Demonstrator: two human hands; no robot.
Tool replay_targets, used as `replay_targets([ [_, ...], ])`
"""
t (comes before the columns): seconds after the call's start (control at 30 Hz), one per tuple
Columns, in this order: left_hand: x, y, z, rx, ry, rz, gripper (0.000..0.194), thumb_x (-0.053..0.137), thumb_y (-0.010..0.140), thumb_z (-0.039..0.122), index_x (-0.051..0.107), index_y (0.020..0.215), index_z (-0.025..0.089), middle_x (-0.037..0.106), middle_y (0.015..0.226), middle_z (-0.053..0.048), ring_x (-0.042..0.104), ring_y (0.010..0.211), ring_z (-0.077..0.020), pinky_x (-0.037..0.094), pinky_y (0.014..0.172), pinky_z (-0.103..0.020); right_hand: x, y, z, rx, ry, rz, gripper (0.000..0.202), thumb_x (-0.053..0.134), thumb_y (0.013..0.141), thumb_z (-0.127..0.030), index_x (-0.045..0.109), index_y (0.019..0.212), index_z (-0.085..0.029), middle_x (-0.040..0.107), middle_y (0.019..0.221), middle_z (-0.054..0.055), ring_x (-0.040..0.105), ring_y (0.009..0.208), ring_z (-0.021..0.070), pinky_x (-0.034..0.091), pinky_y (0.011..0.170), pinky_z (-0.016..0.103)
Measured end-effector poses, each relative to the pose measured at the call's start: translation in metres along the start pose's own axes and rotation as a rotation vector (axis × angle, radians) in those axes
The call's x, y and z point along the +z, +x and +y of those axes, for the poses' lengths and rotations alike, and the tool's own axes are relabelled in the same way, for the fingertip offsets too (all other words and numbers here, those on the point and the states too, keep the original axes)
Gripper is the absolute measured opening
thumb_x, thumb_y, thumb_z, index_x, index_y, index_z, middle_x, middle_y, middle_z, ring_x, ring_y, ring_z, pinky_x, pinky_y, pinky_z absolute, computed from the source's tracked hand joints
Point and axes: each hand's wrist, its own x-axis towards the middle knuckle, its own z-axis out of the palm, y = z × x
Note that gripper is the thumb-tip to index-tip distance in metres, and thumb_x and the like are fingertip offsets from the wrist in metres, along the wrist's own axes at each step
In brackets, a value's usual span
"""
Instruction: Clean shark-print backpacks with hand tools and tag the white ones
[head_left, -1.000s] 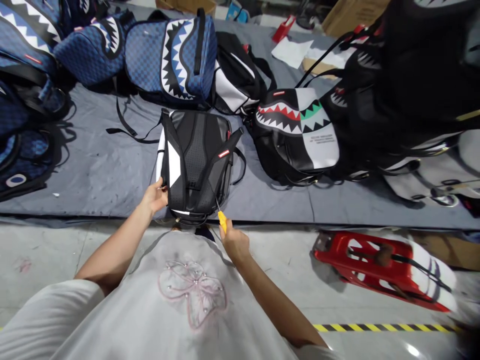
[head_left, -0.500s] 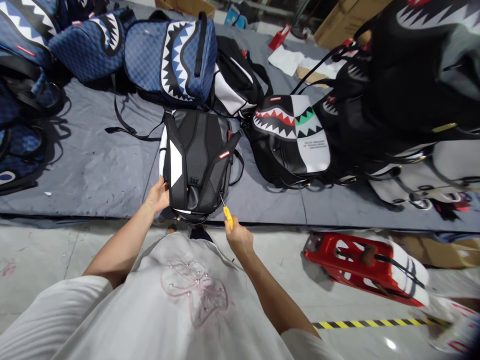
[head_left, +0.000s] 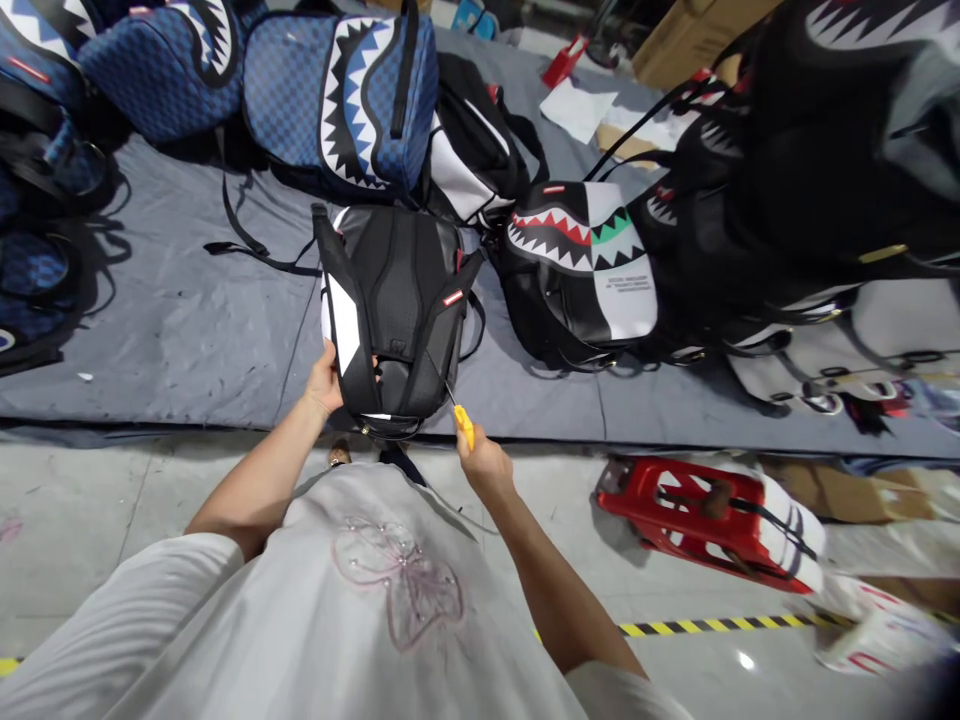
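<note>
A black backpack (head_left: 401, 270) with white side patches lies on the grey-covered table, its padded back and shoulder straps facing up. My left hand (head_left: 326, 380) is closed round the lower part of its left shoulder strap (head_left: 352, 340), with fingertips showing on the strap's inner side. In my right hand (head_left: 484, 462) is a yellow-handled tool (head_left: 464, 425) with a thin metal blade or shaft, which I cannot name more exactly. Its tip points at the lower right edge of the backpack, by the right strap (head_left: 448, 310); whether it touches is unclear.
Blue checkered backpacks (head_left: 289, 90) line the table's far left. To the right sit a black-and-white shark-mouth backpack (head_left: 581, 265) and a pile of black bags (head_left: 810, 190). A red-and-white wheeled item (head_left: 705, 515) lies on the floor beyond the table's front edge (head_left: 555, 445).
The left strap's top end now stands further out to the left. My left fingers show under the strap. The tool has shifted slightly right and down; the view has moved a little.
</note>
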Motion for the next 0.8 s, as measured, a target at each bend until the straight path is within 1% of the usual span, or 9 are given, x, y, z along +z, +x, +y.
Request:
replay_targets([
  [0.07,0.0,0.001,-0.001,0.018,-0.001,0.032,0.069,0.032,0.095,0.065,0.063,0.122,0.01,0.076,0.088,-0.014,0.074,0.086,-0.0264,0.057,0.092,-0.048,-0.002,-0.015,0.007,0.003,0.019,-0.006,0.038,0.035,0.103,-0.041,0.058,0.121,-0.016,0.073,0.085,0.011,0.07,0.076,0.0208,0.036,0.059,0.025],
  [0.13,-0.001,0.002,-0.002,0.017,-0.007,0.025,0.068,0.033,0.094,0.065,0.063,0.122,0.01,0.076,0.089,-0.014,0.074,0.085,-0.0262,0.057,0.091,-0.048,0.001,-0.042,0.016,0.006,0.037,-0.022,0.037,0.034,0.103,-0.038,0.056,0.125,-0.017,0.074,0.086,0.01,0.07,0.076,0.0215,0.035,0.058,0.026],
  [0.27,-0.001,0.001,-0.004,0.002,-0.011,-0.014,0.066,0.036,0.094,0.064,0.062,0.123,0.01,0.076,0.094,-0.015,0.072,0.096,-0.0291,0.056,0.094,-0.051,0.013,-0.091,0.016,-0.025,0.083,-0.177,0.037,0.035,0.103,-0.038,0.054,0.127,-0.018,0.074,0.081,0.008,0.069,0.072,0.0215,0.032,0.056,0.026],
  [0.33,0.002,0.0,-0.005,0.011,-0.005,-0.026,0.064,0.038,0.094,0.062,0.061,0.124,0.011,0.076,0.095,-0.015,0.072,0.098,-0.0297,0.055,0.096,-0.052,0.018,-0.095,0.007,-0.081,0.094,-0.232,0.036,0.034,0.103,-0.04,0.056,0.124,-0.02,0.075,0.082,0.007,0.07,0.073,0.0213,0.031,0.056,0.026],
  [0.47,0.009,-0.004,-0.006,-0.003,0.05,-0.068,0.06,0.041,0.096,0.058,0.059,0.127,0.01,0.075,0.098,-0.016,0.071,0.101,-0.0307,0.053,0.098,-0.052,0.024,-0.078,-0.012,-0.141,0.014,-0.196,0.032,0.037,0.103,-0.038,0.057,0.118,-0.019,0.076,0.09,0.009,0.071,0.079,0.0229,0.029,0.057,0.027],
  [0.6,0.017,-0.007,-0.004,-0.012,0.133,-0.07,0.054,0.047,0.095,0.052,0.06,0.125,0.01,0.073,0.105,-0.017,0.07,0.103,-0.0309,0.052,0.099,-0.05,0.02,-0.074,-0.019,-0.157,0.013,-0.19,0.032,0.037,0.102,-0.039,0.057,0.12,-0.021,0.076,0.086,0.007,0.072,0.078,0.0232,0.032,0.058,0.027],
  [0.63,0.019,-0.009,-0.005,-0.003,0.21,-0.044,0.053,0.048,0.094,0.051,0.061,0.123,0.009,0.073,0.105,-0.017,0.069,0.104,-0.0311,0.052,0.098,-0.049,0.017,-0.076,-0.021,-0.17,0.015,-0.182,0.032,0.037,0.102,-0.039,0.056,0.121,-0.022,0.076,0.085,0.007,0.072,0.077,0.0232,0.033,0.058,0.027],
  [0.7,0.021,-0.019,-0.01,0.068,0.44,0.073,0.051,0.053,0.091,0.05,0.061,0.12,0.01,0.071,0.107,-0.017,0.067,0.109,-0.0317,0.052,0.098,-0.048,0.013,-0.08,-0.023,-0.189,-0.001,-0.172,0.031,0.039,0.101,-0.039,0.056,0.12,-0.022,0.076,0.083,0.007,0.073,0.076,0.0235,0.032,0.057,0.027],
  [0.8,0.013,-0.05,-0.029,0.314,0.74,0.286,0.05,0.064,0.085,0.043,0.055,0.128,0.02,0.064,0.125,-0.013,0.053,0.128,-0.0293,0.043,0.109,-0.045,0.009,-0.085,-0.02,-0.177,-0.024,-0.161,0.031,0.039,0.101,-0.039,0.057,0.119,-0.022,0.076,0.081,0.007,0.073,0.074,0.0236,0.031,0.056,0.027],
])
